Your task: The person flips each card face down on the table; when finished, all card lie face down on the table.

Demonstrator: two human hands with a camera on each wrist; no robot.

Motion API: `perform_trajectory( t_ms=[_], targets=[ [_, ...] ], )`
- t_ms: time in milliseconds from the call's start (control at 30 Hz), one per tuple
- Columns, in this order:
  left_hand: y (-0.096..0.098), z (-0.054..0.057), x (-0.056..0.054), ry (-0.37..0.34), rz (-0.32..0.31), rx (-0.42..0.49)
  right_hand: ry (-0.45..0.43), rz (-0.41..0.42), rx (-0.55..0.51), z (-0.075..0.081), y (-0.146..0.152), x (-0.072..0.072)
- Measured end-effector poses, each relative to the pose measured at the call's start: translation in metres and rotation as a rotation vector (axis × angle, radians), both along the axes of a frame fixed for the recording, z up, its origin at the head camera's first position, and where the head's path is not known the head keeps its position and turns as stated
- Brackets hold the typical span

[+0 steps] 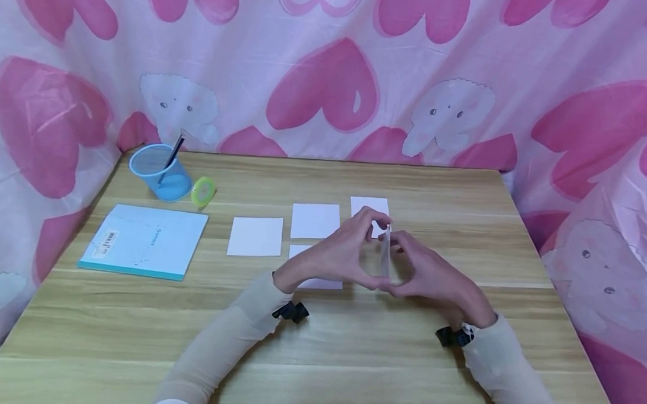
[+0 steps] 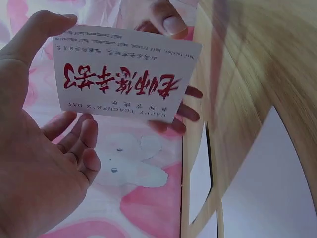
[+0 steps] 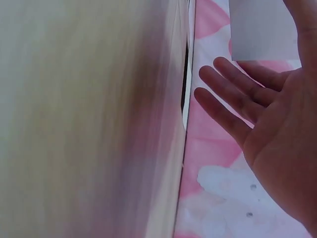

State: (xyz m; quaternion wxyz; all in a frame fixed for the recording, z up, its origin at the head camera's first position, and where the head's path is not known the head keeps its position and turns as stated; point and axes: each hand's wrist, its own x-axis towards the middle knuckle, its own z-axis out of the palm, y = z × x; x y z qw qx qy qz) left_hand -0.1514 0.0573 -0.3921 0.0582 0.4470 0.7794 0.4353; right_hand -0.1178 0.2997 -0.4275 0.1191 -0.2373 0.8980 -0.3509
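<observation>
A small white greeting card (image 2: 121, 74) stands on edge above the table, seen edge-on in the head view. Red Chinese characters and "Happy Teacher's Day" show on one side, upside down in the left wrist view. My left hand (image 1: 335, 253) holds its left end between thumb and fingers. At the other end my right hand (image 1: 436, 271) grips it, thumb on the printed face and fingertips behind. The blank-looking back of the card (image 3: 265, 32) faces the right wrist camera. Below and behind the hands lie white cards, one (image 1: 320, 283) partly hidden by my left wrist.
More white cards (image 1: 255, 236) lie flat to the left and behind the hands. A pale blue notebook (image 1: 145, 240) lies farther left. Behind it stand a blue mesh pen cup (image 1: 161, 172) with a pen and a green tape roll (image 1: 203, 192). Pink heart-patterned curtain (image 1: 322, 83) surrounds the table.
</observation>
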Motion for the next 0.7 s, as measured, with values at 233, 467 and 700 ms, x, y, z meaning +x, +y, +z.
perform_trajectory(
  t_ms=[233, 467, 700],
  targets=[
    [-0.025, -0.018, 0.002, 0.041, 0.107, -0.194, 0.056, 0.038, 0.013, 0.002, 0.011, -0.001],
    [-0.033, -0.030, 0.004, 0.006, 0.152, -0.396, 0.041, 0.025, 0.061, 0.002, 0.020, -0.003],
    [-0.026, -0.032, 0.007, -0.025, 0.193, -0.505, 0.009, -0.003, 0.153, 0.000, 0.022, -0.004]
  ],
)
